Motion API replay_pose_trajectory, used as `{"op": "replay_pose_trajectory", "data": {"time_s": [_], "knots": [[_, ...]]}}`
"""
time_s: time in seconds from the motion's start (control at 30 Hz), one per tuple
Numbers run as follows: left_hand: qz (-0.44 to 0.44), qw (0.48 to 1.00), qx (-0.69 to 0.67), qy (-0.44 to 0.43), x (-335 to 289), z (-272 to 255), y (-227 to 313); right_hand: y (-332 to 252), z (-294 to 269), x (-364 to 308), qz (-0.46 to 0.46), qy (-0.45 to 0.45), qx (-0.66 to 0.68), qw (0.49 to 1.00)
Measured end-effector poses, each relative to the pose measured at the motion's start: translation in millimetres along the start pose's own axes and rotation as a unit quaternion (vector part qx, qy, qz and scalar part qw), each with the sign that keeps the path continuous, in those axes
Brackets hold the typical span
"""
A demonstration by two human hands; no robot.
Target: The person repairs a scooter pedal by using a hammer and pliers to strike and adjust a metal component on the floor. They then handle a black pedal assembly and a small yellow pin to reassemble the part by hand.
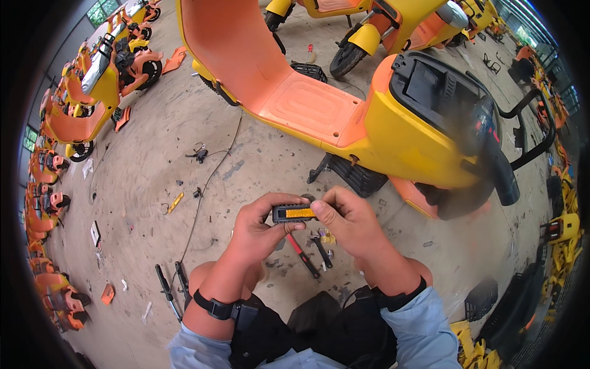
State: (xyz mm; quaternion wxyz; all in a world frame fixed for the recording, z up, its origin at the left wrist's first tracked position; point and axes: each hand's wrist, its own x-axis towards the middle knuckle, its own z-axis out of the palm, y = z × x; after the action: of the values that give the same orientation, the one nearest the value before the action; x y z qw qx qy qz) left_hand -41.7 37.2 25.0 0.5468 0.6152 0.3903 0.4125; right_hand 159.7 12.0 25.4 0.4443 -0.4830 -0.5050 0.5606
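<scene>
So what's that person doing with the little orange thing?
A person holds a small black pedal with an orange reflector in both hands, the left hand gripping one end and the right hand the other. Hand tools lie on the concrete floor below. A yellow and orange scooter stands just ahead.
</scene>
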Motion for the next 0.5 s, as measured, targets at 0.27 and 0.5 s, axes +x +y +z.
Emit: {"op": "replay_pose_trajectory", "data": {"time_s": [0.27,0.5], "knots": [[0.127,0.987,0.087,-0.037,-2.4,-0.2,-6.0,-13.5,-7.6,-6.2,0.103,-0.058,0.052,0.992],[0.156,0.986,0.046,-0.028,-6.8,4.2,-4.5,-24.2,-16.9,-8.6,0.165,-0.135,0.113,0.97]]}}
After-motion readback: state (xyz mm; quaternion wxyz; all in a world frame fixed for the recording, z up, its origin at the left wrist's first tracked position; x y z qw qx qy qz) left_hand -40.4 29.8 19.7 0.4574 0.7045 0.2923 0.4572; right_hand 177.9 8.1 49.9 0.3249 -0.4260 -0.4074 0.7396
